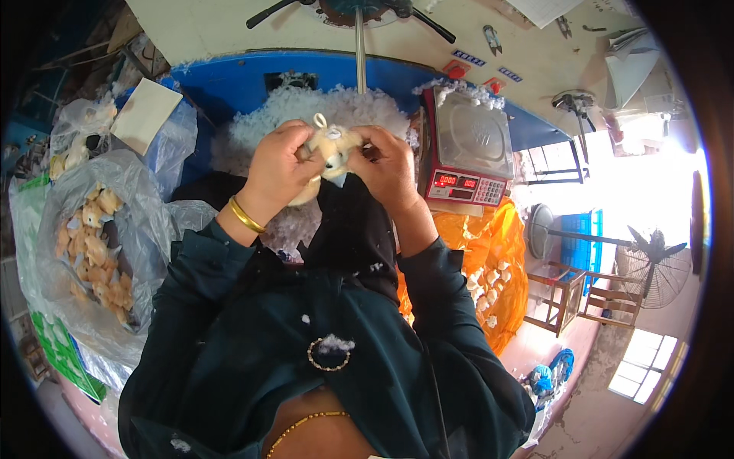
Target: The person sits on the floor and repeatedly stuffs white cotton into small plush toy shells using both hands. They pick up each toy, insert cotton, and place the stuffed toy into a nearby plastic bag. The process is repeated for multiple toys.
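A small cream plush toy with a loop on top is held up between my two hands, over my lap. My left hand, with a gold bangle at its wrist, pinches the toy's left side. On the other side my right hand grips it with thumb and bent fingers. Dark and pale blue details show on the toy's front, partly covered by my fingers. Just behind the toy lies a heap of white fibre stuffing, close to a metal rod that comes down from the machine on the table.
A red digital scale stands right of my hands. A clear plastic bag of tan plush pieces is at my left; an orange bag with pale pieces sits at my right. Snips lie on the table. Farther right is a fan.
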`<state>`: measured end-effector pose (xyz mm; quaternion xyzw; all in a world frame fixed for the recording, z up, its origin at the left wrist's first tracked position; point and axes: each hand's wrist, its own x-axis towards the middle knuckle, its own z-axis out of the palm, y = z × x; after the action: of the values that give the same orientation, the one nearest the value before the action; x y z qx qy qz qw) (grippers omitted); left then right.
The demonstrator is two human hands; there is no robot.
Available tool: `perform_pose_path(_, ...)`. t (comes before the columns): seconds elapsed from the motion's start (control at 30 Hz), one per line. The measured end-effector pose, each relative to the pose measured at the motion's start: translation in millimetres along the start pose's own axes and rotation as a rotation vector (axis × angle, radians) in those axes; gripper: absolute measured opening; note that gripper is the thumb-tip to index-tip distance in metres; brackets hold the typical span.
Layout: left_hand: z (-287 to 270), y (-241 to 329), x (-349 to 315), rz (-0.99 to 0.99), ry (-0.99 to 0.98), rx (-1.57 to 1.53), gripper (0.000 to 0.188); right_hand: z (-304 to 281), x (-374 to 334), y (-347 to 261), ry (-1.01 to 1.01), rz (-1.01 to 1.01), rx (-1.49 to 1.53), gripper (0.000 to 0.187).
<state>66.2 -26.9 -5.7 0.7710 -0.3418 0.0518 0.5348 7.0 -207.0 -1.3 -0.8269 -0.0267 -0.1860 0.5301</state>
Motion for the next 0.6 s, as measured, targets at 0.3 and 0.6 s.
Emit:
perform_pose_path(0.3, 7.6, 3.3, 16.4, -0.354, -0.09, -0.557, 0.022, -5.8, 9.3, 4.7, 0.045, 0.259, 0.359, 0.017)
perform_pose_path(0.6, 39.0, -38.2, 84.8, -0.434, -0.026, -0.903, 0.021, 5.8, 84.6, 30.2, 0.344, 0.265, 0.338, 0.022)
